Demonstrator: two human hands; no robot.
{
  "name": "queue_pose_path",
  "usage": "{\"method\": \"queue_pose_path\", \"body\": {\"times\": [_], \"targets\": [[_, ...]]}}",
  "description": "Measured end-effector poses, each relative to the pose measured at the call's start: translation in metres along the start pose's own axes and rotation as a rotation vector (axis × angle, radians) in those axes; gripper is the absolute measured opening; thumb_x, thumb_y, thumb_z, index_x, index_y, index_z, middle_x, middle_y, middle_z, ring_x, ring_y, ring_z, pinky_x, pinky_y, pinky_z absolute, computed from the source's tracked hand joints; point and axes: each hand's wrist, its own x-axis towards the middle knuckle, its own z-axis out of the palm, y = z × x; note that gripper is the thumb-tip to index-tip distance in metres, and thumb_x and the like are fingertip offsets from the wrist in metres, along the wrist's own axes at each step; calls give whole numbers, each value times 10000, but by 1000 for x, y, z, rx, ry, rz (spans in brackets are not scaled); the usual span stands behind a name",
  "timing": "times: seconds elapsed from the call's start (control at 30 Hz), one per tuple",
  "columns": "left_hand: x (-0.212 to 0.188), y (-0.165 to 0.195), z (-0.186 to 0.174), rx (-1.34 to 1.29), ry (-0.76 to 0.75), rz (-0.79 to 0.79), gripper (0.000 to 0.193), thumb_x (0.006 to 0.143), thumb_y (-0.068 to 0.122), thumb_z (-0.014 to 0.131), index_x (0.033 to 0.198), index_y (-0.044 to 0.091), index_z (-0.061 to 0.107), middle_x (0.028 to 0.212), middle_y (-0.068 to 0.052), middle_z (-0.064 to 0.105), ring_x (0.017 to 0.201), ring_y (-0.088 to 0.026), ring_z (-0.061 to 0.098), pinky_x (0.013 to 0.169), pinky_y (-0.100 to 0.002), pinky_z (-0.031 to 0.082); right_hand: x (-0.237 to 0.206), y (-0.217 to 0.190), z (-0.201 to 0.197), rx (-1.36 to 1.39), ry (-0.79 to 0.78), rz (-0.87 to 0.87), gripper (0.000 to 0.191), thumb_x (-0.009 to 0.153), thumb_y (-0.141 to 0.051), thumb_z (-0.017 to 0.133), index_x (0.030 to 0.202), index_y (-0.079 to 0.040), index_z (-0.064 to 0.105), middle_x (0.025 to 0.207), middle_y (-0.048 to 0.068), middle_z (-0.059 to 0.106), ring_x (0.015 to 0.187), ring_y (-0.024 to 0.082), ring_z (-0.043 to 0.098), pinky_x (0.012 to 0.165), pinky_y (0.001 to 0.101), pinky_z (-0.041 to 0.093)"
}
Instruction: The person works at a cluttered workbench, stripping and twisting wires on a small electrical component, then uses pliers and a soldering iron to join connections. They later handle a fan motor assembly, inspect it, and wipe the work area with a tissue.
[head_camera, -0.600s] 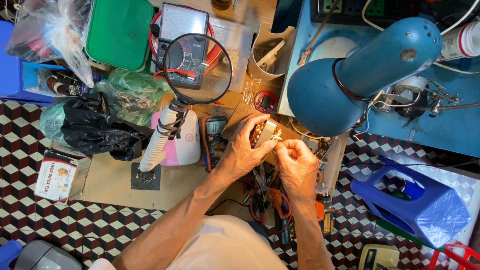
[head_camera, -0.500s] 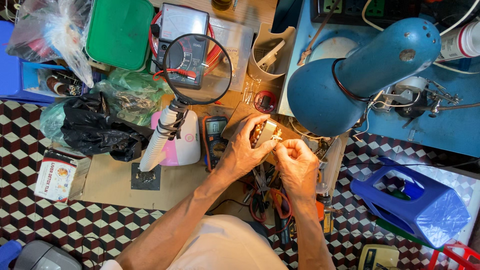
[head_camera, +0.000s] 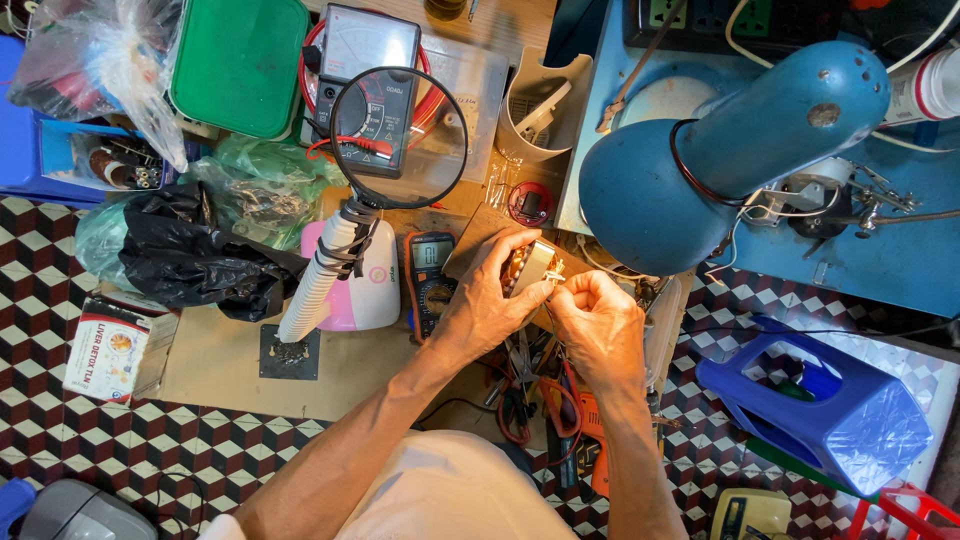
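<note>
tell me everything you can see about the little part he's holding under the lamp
The small component is a blocky piece, pale silver-grey on its faces with a coppery, wound-looking section on its left side, so it looks like metal. It is held above the cluttered work surface, just below the blue lamp. The left hand grips it from the left and below, fingers wrapped over its top edge. The right hand pinches at its right end, where something fine and pale sticks out; what that is cannot be told.

Blue lamp (green lid nearby)
</note>
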Motion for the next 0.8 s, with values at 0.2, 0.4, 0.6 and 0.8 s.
{"method": "queue_pose_path", "body": {"times": [0.2,0.4,0.6,0.8], "targets": [[-5,-3,-24,9,9,19,582,866,214,789,1367,40,550,1375,-175,600,1298,-300,589,1102,-397,472,-9,-12,19,57,-6,11,142,874,-166,712,841,-28,708,641,28,703,552,65,616,522,261,513],[2,-3,-40,-14,-3,-7,582,868,211,781,1373,42,547,1382,-170,594,1300,-292,588,1100,-391,472,-5,-20,30,42,-7,-46,150,882,-166,717,845,-21,708,648,22,703,568,56,614,531,253,517],[-27,-1,-26,-13,-3,1,583,864,205,781,1373,42,548,1384,-172,590,1304,-294,583,1103,-392,470,-30,-1,24,77,-1,-38,140,895,-155,712,859,-20,706,650,15,695,573,52,603,524,247,504],[-16,-4,-54,0,-25,-22,584,867,219,776,1377,49,549,1375,-173,590,1291,-292,586,1092,-393,475,-25,-9,46,228,-51,18,131,937,-139,681,904,-13,698,661,13,684,563,51,587,520,222,493]]}}
